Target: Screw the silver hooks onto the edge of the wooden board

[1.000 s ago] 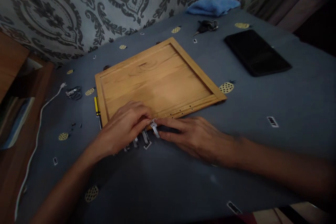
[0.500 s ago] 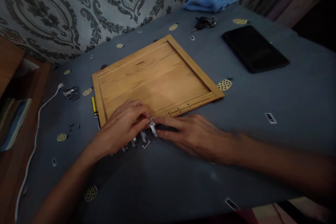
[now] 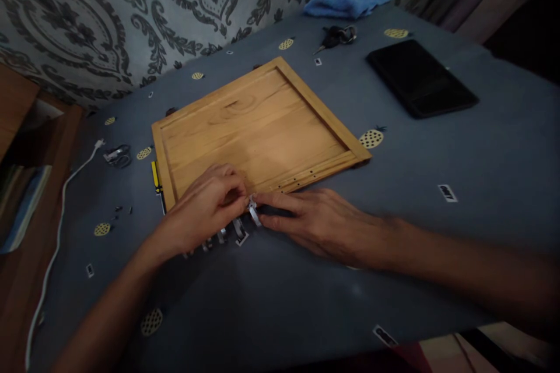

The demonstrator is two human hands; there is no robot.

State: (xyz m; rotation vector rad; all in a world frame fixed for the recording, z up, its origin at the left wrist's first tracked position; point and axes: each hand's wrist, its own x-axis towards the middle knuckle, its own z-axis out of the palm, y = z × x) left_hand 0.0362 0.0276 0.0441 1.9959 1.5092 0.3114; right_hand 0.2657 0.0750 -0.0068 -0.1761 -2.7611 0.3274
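A framed wooden board (image 3: 245,122) lies flat, with several small dark holes along the right part of its near edge. At that edge my right hand (image 3: 324,224) holds a silver metal hook (image 3: 254,213) between its index finger and thumb. My left hand (image 3: 210,204) is closed in a pinch, its fingertips right by the upper end of the same hook. Whatever it pinches is too small or hidden to name. More metal hooks (image 3: 240,230) stick out from the near edge below my left hand, partly covered by it.
A yellow-handled screwdriver (image 3: 156,178) lies against the board's left side, near several tiny dark pieces (image 3: 118,208). Farther out are a metal item (image 3: 117,155), a white cable (image 3: 61,215), keys (image 3: 338,37), a blue cloth (image 3: 347,3) and a black tablet (image 3: 420,78).
The whole view has shifted slightly. Both hands keep nearly the same grip and place at the board's near edge.
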